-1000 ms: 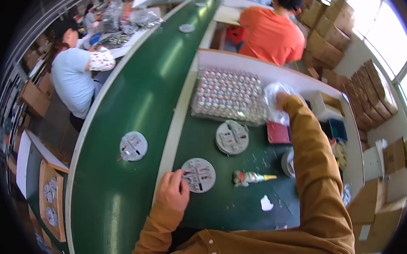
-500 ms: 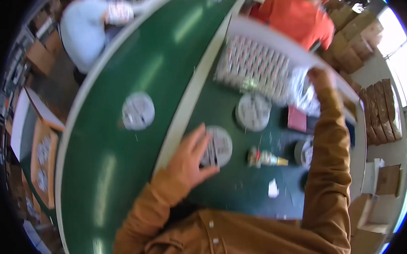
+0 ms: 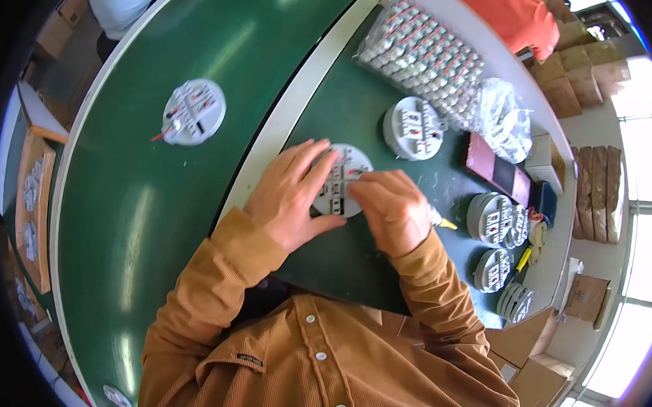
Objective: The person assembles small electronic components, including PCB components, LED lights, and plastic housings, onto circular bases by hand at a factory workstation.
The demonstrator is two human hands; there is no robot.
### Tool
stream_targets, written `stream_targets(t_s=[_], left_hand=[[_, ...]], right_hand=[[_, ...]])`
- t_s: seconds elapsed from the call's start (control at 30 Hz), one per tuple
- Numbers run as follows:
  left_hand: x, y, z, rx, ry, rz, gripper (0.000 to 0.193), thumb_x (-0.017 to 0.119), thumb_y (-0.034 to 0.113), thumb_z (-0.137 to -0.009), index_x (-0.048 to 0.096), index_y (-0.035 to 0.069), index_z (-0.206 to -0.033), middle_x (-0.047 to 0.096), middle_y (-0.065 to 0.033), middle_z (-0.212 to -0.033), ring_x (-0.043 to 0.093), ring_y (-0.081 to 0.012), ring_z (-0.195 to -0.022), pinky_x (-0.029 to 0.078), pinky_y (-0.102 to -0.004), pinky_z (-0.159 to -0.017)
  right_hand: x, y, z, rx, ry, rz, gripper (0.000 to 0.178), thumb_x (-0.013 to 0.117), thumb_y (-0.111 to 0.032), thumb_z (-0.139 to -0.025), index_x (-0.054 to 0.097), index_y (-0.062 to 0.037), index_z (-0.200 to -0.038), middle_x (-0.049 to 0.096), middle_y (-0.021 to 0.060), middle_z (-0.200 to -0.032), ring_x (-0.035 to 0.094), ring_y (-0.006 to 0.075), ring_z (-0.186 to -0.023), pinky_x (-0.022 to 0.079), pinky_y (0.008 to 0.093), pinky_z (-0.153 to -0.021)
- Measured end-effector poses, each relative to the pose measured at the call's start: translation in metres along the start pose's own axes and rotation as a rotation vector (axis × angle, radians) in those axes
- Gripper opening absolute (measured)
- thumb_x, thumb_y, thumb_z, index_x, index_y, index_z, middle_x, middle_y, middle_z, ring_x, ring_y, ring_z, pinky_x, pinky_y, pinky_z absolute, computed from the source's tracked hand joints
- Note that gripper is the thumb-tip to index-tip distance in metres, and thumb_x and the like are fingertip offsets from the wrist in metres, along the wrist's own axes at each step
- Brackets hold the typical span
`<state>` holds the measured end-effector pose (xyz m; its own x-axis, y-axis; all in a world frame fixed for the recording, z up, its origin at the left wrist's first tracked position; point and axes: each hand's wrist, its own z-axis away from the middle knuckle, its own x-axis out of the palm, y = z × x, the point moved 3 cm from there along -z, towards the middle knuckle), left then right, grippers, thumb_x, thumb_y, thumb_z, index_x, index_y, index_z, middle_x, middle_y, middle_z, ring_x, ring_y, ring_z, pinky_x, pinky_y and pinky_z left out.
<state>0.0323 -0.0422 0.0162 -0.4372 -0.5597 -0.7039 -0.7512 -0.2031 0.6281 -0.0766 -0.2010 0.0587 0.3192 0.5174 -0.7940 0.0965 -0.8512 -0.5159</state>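
Partly covered, the round grey disc (image 3: 342, 182) lies on the dark green table (image 3: 343, 267) between your left hand (image 3: 286, 201) and right hand (image 3: 395, 211), its left rim lost under your fingers. Your left hand spreads wide, thumb by the near edge; your right bunches its fingertips over the disc's right side, and you cannot tell whether they pinch anything. Small raised blocks stud the disc's face. Past your right hand, a yellow nozzle (image 3: 449, 224) pokes out, the rest mostly hidden. Farther off, a glossy clear pack (image 3: 428, 50) of whitish pieces adjoins a crumpled see-through bag (image 3: 504, 119). Leftward, another disc (image 3: 195, 111) sits on the smooth green belt (image 3: 143, 189).
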Motion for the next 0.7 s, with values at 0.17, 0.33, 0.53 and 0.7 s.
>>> stream_targets(t_s=[0.17, 0.33, 0.53, 0.7], left_hand=[[0.0, 0.003, 0.003, 0.036, 0.003, 0.007, 0.094, 0.097, 0.024, -0.068, 0.055, 0.001, -0.149, 0.053, -0.0185, -0.155, 0.051, -0.0379, -0.141, 0.041, -0.0481, -0.121], [0.002, -0.002, -0.004, 0.017, -0.002, 0.031, 0.097, 0.098, 0.024, -0.064, 0.057, 0.002, -0.149, 0.054, -0.0162, -0.156, 0.051, -0.0394, -0.143, 0.04, -0.0493, -0.122], [-0.002, 0.0, -0.012, 0.028, -0.023, -0.003, 0.097, 0.098, 0.031, -0.065, 0.059, 0.001, -0.148, 0.056, -0.0166, -0.153, 0.054, -0.0398, -0.138, 0.041, -0.0498, -0.12], [-0.001, -0.006, -0.015, 0.05, -0.001, -0.013, 0.094, 0.097, 0.037, -0.067, 0.06, 0.001, -0.145, 0.059, -0.0169, -0.149, 0.055, -0.0393, -0.135, 0.043, -0.0498, -0.116]], right_hand=[[-0.006, -0.006, -0.003, 0.039, -0.076, 0.074, 0.021, 0.076, -0.002, -0.087, 0.078, -0.0062, -0.108, 0.074, 0.008, -0.113, 0.066, 0.028, -0.086, 0.055, 0.0349, -0.081], [-0.012, 0.013, -0.009, 0.078, -0.105, -0.062, 0.022, 0.079, -0.005, -0.088, 0.078, -0.0074, -0.11, 0.073, 0.0093, -0.112, 0.068, 0.0266, -0.089, 0.056, 0.0341, -0.08], [-0.117, 0.141, -0.088, 0.661, 0.369, 0.122, 0.034, 0.08, -0.028, -0.093, 0.08, -0.0028, -0.116, 0.079, 0.0143, -0.101, 0.072, 0.0279, -0.089, 0.058, 0.0381, -0.084], [-0.094, 0.169, -0.099, 0.731, 0.253, 0.252, 0.038, 0.083, -0.03, -0.09, 0.08, -0.0021, -0.115, 0.078, 0.0137, -0.111, 0.071, 0.0292, -0.094, 0.058, 0.0383, -0.087]])
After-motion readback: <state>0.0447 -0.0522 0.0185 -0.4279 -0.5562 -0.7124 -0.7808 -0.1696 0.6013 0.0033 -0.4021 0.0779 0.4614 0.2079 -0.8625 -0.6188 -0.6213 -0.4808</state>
